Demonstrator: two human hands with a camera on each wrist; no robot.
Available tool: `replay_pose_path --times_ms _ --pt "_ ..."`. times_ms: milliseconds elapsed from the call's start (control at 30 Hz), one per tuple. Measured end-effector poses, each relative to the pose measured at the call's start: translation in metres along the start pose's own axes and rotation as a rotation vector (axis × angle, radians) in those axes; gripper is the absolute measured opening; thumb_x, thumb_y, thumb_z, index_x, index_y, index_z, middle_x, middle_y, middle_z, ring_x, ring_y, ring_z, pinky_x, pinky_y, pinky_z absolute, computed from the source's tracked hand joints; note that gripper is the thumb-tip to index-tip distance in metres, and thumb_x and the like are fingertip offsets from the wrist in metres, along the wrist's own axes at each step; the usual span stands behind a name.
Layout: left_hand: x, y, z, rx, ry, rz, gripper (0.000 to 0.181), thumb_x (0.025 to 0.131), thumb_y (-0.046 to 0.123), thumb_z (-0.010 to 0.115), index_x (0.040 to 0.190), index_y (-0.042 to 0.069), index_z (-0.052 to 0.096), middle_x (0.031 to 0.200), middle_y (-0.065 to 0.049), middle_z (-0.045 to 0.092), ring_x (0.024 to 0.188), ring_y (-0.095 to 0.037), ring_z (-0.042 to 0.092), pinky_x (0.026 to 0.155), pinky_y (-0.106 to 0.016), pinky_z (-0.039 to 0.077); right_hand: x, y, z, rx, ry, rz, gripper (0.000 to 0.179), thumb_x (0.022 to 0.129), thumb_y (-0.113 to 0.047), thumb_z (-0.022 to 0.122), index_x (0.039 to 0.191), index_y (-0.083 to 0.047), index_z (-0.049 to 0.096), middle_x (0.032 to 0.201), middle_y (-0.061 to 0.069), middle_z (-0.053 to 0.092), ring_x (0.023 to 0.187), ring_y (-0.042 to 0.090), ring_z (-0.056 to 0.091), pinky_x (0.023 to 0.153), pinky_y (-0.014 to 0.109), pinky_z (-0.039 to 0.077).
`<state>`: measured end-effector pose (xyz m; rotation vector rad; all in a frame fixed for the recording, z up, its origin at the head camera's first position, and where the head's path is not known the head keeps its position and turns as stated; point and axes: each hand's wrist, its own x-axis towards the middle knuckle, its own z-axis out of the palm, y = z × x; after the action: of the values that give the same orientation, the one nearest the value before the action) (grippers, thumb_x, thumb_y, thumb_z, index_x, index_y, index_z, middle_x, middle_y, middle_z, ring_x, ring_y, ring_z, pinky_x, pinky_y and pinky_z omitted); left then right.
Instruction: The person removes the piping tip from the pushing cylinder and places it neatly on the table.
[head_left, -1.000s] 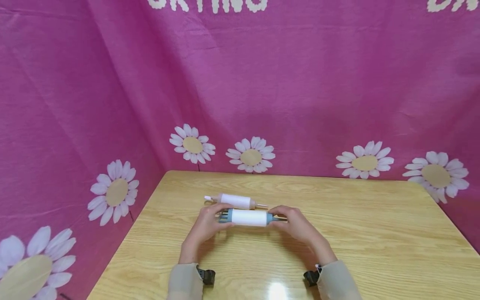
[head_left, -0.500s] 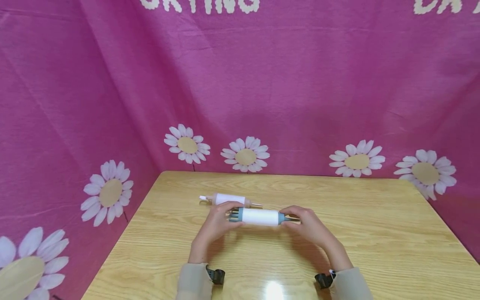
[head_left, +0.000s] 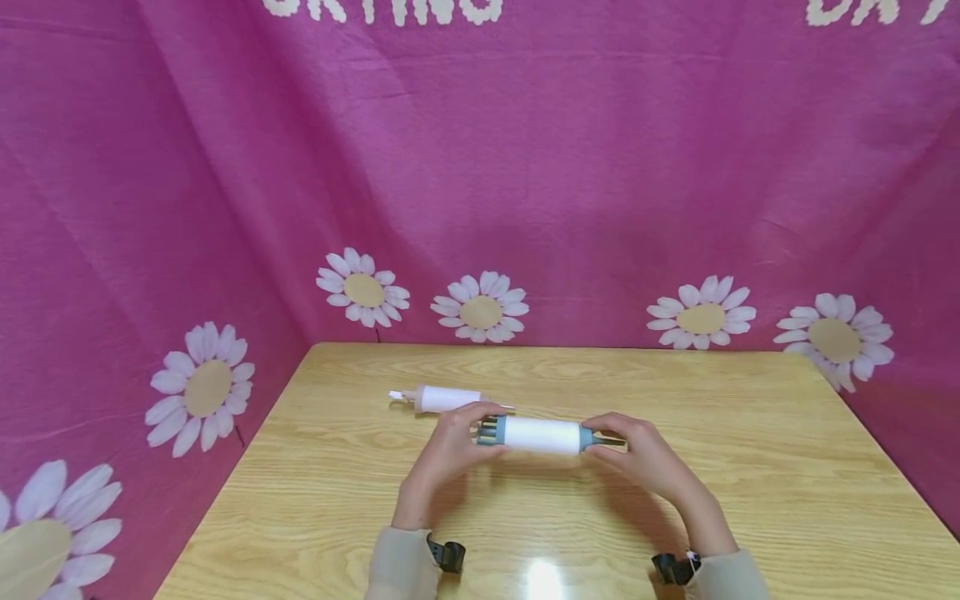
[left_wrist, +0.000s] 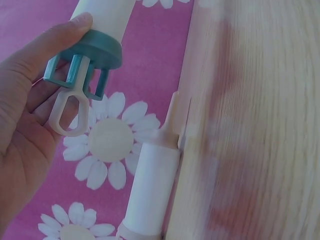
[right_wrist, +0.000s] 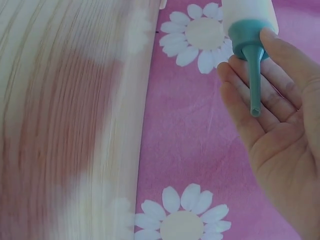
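Between both hands is a white tube with teal ends (head_left: 542, 435), lying level just above the wooden table in the head view. My left hand (head_left: 452, 443) pinches its left end, where teal prongs surround a pale pull ring (left_wrist: 70, 114) in the left wrist view. At the other end, my right hand (head_left: 647, 457) grips the teal collar between thumb and fingers. A thin teal nozzle (right_wrist: 255, 87) points out past that collar over the right palm. Behind the left hand lies a similar white tube with pinkish ends (head_left: 448, 399), its right part partly covered by the fingers.
The wooden table (head_left: 750, 433) reaches back to a magenta cloth (head_left: 570, 208) printed with white daisies. More cloth hangs along the left side. A black strap device (head_left: 450, 556) sits on the left wrist, another (head_left: 675, 569) on the right.
Both hands have moved right together, carrying the teal-ended tube away from the pinkish one. The head view has turned slightly to the right. The grip on both ends looks unchanged.
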<state>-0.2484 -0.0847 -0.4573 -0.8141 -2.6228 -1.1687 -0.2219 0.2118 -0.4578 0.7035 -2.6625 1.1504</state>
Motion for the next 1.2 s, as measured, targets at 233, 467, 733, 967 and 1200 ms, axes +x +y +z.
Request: replay_pose_path --times_ms 233,467,733,967,1200 --pt "0.003 0.008 0.007 -0.003 -0.007 0.01 0.046 0.077 0.025 0.084 0.119 0.016 0.068 0.124 -0.002 0.068 0.127 -0.026 0.059 0.11 -0.041 0.046 -0.01 0.004 -0.007 0.01 0.004 0.032 0.028 0.086 -0.012 0.074 0.113 -0.007 0.07 0.114 0.012 0.072 0.105 0.034 0.069 0.087 0.038 0.059" --pt "0.0 0.008 0.008 -0.019 0.013 0.009 0.046 0.076 0.022 0.085 0.118 0.015 0.068 0.123 -0.002 0.069 0.123 -0.023 0.061 0.109 -0.04 0.047 -0.009 0.005 -0.007 0.08 0.03 0.051 0.033 0.088 -0.016 0.072 0.118 -0.004 0.067 0.117 0.015 0.07 0.107 0.026 0.068 0.09 0.041 0.058" --pt "0.0 0.009 0.007 0.003 0.059 0.059 0.047 0.074 0.023 0.086 0.117 0.015 0.068 0.12 -0.002 0.07 0.12 -0.021 0.063 0.104 -0.038 0.051 -0.009 0.009 -0.001 0.43 0.031 0.312 0.042 0.1 -0.026 0.057 0.131 0.002 0.057 0.127 0.022 0.062 0.099 -0.001 0.062 0.091 0.029 0.056" --pt "0.0 0.01 0.006 -0.003 0.08 0.088 0.047 0.073 0.021 0.087 0.116 0.013 0.069 0.12 -0.003 0.07 0.125 -0.025 0.06 0.109 -0.039 0.046 -0.008 0.016 0.003 0.55 -0.031 0.394 0.046 0.1 -0.029 0.056 0.124 0.011 0.056 0.104 0.008 0.069 0.093 0.022 0.071 0.092 0.045 0.057" --pt "-0.002 0.008 0.005 0.001 0.074 0.074 0.048 0.073 0.019 0.087 0.117 0.012 0.07 0.12 -0.006 0.071 0.128 -0.031 0.057 0.109 -0.039 0.046 -0.008 0.015 0.008 0.527 -0.008 0.345 0.04 0.097 -0.024 0.061 0.117 0.01 0.061 0.093 -0.001 0.069 0.085 0.014 0.07 0.085 0.039 0.06"
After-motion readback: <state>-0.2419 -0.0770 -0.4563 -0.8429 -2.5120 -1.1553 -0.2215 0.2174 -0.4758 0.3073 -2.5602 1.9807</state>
